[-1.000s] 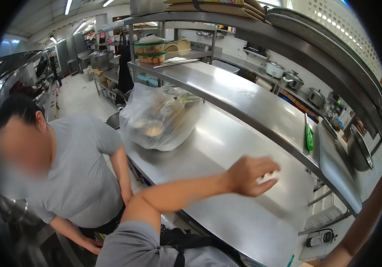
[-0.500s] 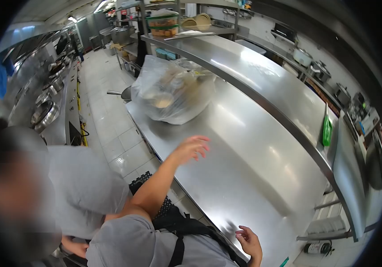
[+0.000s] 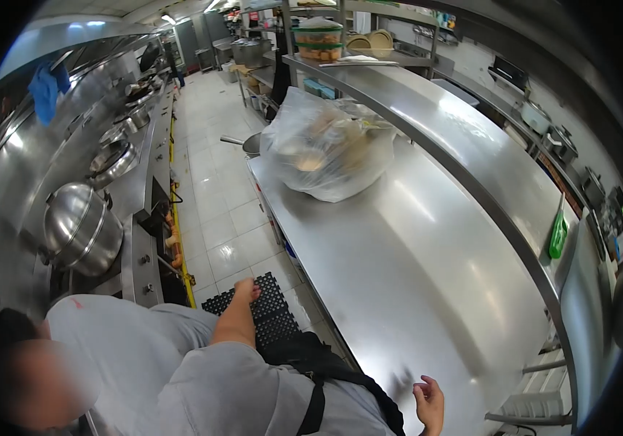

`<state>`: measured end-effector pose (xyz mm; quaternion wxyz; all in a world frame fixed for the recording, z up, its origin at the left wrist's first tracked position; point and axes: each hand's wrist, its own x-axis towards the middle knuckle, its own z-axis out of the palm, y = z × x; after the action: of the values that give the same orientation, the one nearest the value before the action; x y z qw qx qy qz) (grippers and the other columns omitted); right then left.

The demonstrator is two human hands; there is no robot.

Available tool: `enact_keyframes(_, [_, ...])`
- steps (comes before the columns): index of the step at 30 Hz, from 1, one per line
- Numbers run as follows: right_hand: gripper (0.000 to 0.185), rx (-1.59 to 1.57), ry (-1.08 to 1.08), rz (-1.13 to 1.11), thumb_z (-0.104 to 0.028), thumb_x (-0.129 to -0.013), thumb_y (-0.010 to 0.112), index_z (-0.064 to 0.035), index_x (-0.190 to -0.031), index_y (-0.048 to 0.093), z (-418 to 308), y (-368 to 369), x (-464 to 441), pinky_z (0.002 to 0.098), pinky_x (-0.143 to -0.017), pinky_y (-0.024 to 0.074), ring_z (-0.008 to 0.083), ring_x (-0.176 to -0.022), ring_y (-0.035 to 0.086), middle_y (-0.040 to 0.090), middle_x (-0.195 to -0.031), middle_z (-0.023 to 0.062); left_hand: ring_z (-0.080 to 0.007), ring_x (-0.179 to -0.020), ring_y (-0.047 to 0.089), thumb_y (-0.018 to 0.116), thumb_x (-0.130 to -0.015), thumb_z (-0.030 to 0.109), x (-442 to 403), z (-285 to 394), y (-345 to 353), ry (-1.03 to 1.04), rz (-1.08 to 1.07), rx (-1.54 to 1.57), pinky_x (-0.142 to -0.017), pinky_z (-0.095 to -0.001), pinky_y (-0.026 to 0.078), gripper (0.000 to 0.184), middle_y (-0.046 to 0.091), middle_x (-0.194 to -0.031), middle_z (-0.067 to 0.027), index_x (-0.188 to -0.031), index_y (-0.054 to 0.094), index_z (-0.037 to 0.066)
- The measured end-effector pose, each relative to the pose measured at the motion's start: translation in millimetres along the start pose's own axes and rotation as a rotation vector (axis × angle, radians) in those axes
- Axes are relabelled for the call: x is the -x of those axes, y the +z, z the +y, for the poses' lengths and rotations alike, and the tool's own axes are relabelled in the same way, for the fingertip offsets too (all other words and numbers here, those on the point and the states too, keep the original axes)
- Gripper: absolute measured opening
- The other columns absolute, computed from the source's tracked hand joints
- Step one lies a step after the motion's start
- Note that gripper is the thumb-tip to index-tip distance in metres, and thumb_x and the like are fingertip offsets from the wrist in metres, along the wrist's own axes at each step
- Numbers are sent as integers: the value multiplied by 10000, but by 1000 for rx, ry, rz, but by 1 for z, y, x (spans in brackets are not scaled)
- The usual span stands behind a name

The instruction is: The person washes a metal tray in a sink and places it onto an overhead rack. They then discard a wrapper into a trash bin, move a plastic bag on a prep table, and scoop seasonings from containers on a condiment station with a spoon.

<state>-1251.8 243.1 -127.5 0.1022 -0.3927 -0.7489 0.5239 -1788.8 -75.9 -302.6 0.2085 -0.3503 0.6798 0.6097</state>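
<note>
My left hand (image 3: 247,290) hangs beside the steel table, above the black floor mat (image 3: 262,311), with its fingers curled in and nothing visible in it. My right hand (image 3: 430,404) is raised over the near end of the steel table (image 3: 406,291), its fingers loosely bent and apart, holding nothing. A large clear plastic bag (image 3: 326,149) with brownish and yellowish contents stands at the far end of the table, out of reach of both hands; its contents are blurred by the plastic.
Another person in a grey shirt (image 3: 115,327) stands close on my left. Beyond are a large steel pot (image 3: 82,229) and several pans along the stove. A pan (image 3: 252,144) juts past the table's far corner. The raised shelf (image 3: 456,138) holds a green-handled tool (image 3: 558,236).
My left hand has drawn back from over the table to beside it, and its fingers have curled in. My view has turned left. The other person has bent lower.
</note>
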Motion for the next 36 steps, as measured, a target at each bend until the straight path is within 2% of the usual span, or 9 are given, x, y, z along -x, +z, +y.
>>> enact_keyframes(4, [357, 10, -29, -104, -113, -882, 633, 19, -1202, 544, -14, 10, -24, 272, -715, 506, 139, -811, 622, 675, -933, 109, -254, -604, 621, 548, -899, 173, 0, -25, -46, -64, 206, -132, -505, -360, 537, 224, 630, -808, -154, -991, 566, -30])
enact_keyframes(7, [356, 72, -48, -156, -108, -885, 633, 16, -1206, 543, -29, 10, -40, 270, -721, 506, 138, -816, 623, 677, -943, 106, -245, -610, 626, 533, -908, 156, 2, -33, -67, -65, 208, -156, -517, -365, 542, 221, 629, -805, -149, -983, 576, -47])
enact_keyframes(16, [376, 239, -113, -322, -189, -884, 644, 3, -1197, 563, -86, 39, -96, 314, -770, 523, 198, -846, 658, 683, -960, 120, -251, -602, 648, 578, -879, 140, -4, -59, -117, 80, 60, -505, -528, -359, 546, 196, 643, -758, -153, -934, 619, -43])
enact_keyframes(22, [389, 251, -189, -440, -219, -885, 644, -3, -1198, 564, -133, 103, -149, 323, -790, 519, 212, -863, 659, 682, -946, 123, -284, -536, 609, 545, -885, 104, -52, -103, -176, -105, 48, -484, -476, -413, 520, 209, 605, -684, -184, -826, 564, -96])
enact_keyframes(25, [400, 285, -219, -524, -240, -890, 640, -11, -1209, 559, -157, 151, -180, 329, -808, 512, 220, -883, 655, 681, -951, 119, -282, -559, 630, 544, -892, 110, -84, -110, -204, -155, -8, -482, -479, -405, 527, 207, 621, -711, -188, -862, 585, -91])
enact_keyframes(28, [409, 319, -230, -603, -267, -899, 627, -18, -1215, 555, -189, 216, -208, 346, -812, 506, 239, -900, 653, 679, -970, 125, -280, -586, 654, 560, -897, 133, -111, -79, -215, -288, -14, -646, -503, -388, 546, 213, 651, -782, -193, -923, 603, -74])
enact_keyframes(32, [427, 319, -282, -714, -297, -908, 606, -24, -1229, 541, -256, 313, -242, 368, -793, 502, 282, -908, 648, 668, -1001, 159, -278, -613, 668, 569, -904, 164, -160, -25, -240, -278, -1, -675, -512, -378, 549, 248, 655, -802, -189, -978, 591, -71])
enact_keyframes(34, [430, 354, -354, -773, -299, -910, 599, -26, -1236, 534, -285, 359, -264, 373, -792, 502, 295, -907, 646, 664, -1006, 167, -253, -625, 667, 556, -917, 172, -189, 8, -254, -148, -26, -495, -505, -371, 539, 250, 653, -795, -166, -1019, 573, -56])
enact_keyframes(36, [433, 386, -416, -833, -301, -912, 593, -28, -1242, 526, -305, 399, -282, 378, -791, 502, 307, -906, 644, 660, -1011, 174, -213, -575, 632, 532, -927, 154, -213, 37, -272, -69, -35, -517, -493, -352, 522, 208, 624, -739, -136, -1014, 565, -32])
